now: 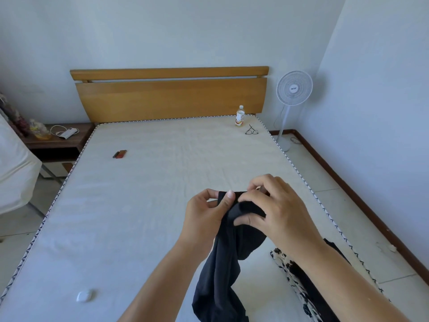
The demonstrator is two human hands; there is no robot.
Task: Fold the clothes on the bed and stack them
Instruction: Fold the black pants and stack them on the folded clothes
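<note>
A dark navy garment (222, 270) hangs bunched above the bed (139, 205), lifted by its top edge. My left hand (204, 217) pinches that edge between thumb and fingers. My right hand (276, 210) grips the same edge just to the right, fingers curled into the cloth. The garment's lower part trails down to the mattress near the front. A black-and-white patterned garment (292, 273) lies crumpled on the bed at the right, partly hidden under my right forearm.
A bottle (240, 116) and glasses (251, 131) lie near the headboard at the right. A small dark object (120, 154) lies at the left, a white case (84, 295) near the front left. A fan (293, 88) stands right of the bed, a nightstand (58, 140) to the left.
</note>
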